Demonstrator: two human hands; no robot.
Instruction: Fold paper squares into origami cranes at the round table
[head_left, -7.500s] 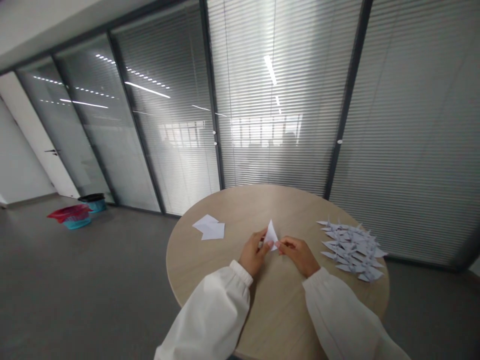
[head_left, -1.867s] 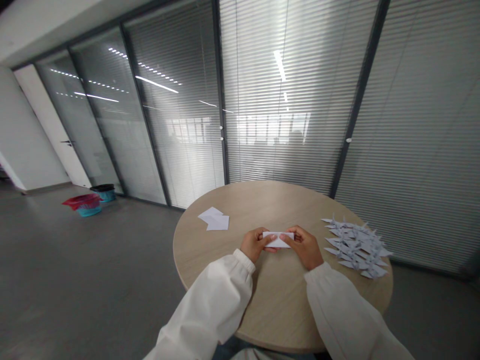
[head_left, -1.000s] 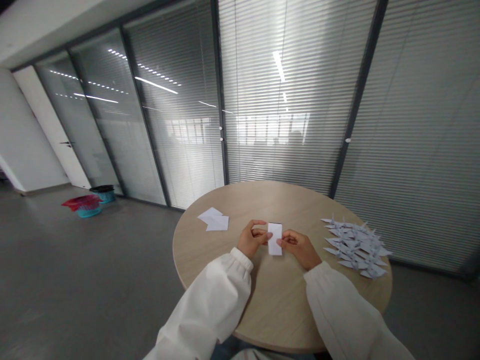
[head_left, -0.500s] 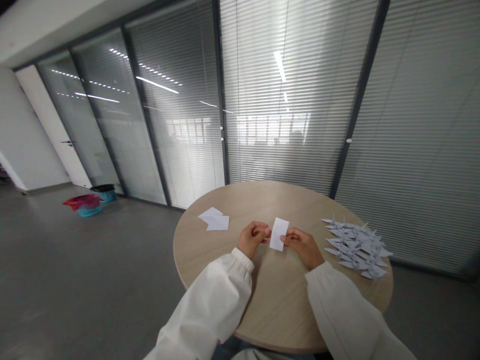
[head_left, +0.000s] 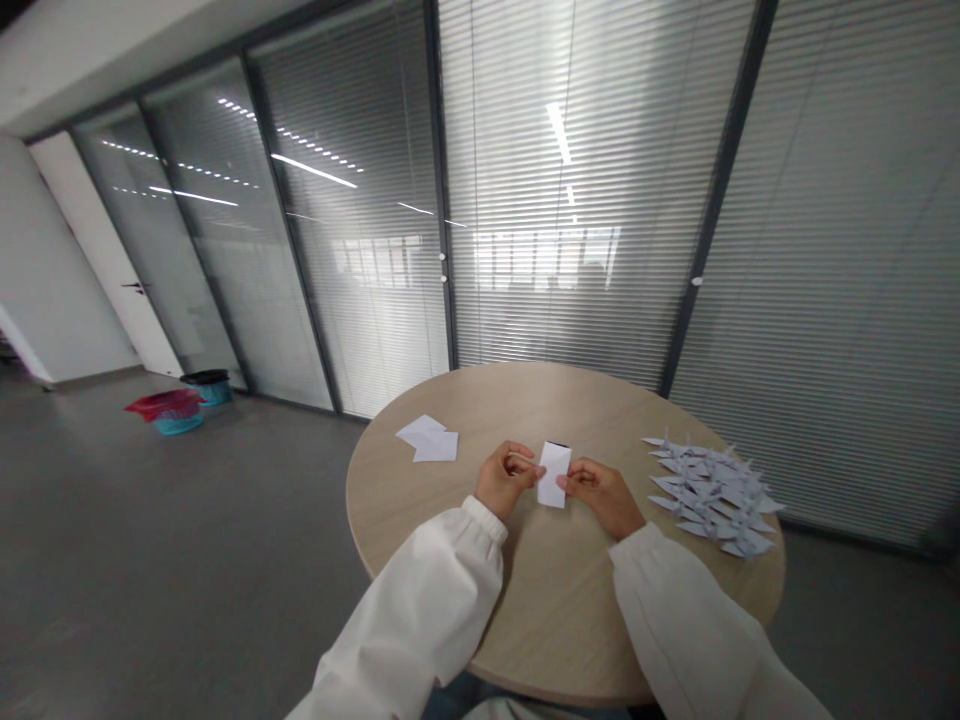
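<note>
A small white paper (head_left: pixel 554 472), folded into a narrow rectangle, stands upright just above the round wooden table (head_left: pixel 525 580). My left hand (head_left: pixel 505 480) pinches its left edge with curled fingers. My right hand (head_left: pixel 602 495) pinches the right edge the same way. Both arms are in white sleeves.
Two loose white sheets (head_left: pixel 429 439) lie on the table to the left. Several folded paper cranes (head_left: pixel 709 492) are heaped at the table's right side. Glass walls with blinds stand behind. A red and blue bin (head_left: pixel 171 409) sits on the grey floor at far left.
The paper was a folded triangle, then a long strip held sideways. It has since been turned upright, tilted slightly right, and is now straight again between both hands.
</note>
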